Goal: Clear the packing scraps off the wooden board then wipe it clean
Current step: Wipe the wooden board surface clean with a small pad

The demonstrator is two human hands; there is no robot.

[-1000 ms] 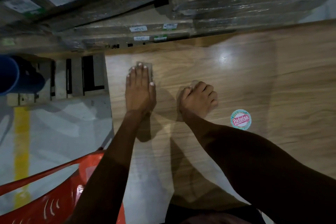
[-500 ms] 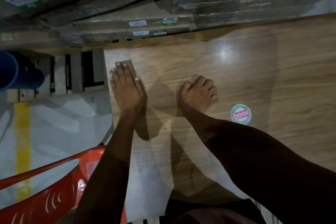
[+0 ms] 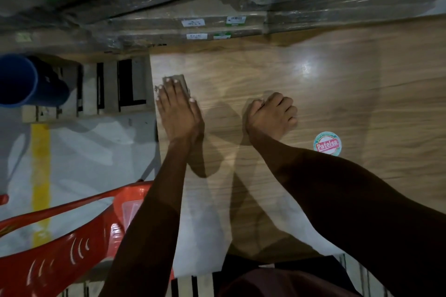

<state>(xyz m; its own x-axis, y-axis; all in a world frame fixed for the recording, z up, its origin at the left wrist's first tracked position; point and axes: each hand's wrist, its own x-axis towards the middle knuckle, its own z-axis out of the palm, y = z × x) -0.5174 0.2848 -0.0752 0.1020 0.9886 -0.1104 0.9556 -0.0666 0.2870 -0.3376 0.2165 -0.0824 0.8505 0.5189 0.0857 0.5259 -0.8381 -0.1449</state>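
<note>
The left hand (image 3: 177,113) is lying flat with its fingers straight and together, pressing a small greyish scrap (image 3: 177,81) down near the left edge of the wooden board (image 3: 337,94), while the right hand (image 3: 271,116) is curling into a loose fist on the board just beside it, pinching what could be another pale bit, though I cannot tell for certain. To do this well she is wanting even palm pressure, sliding the scrap clean over that near edge rather than lifting, and the scrap is poking out just beyond the fingertips.
</note>
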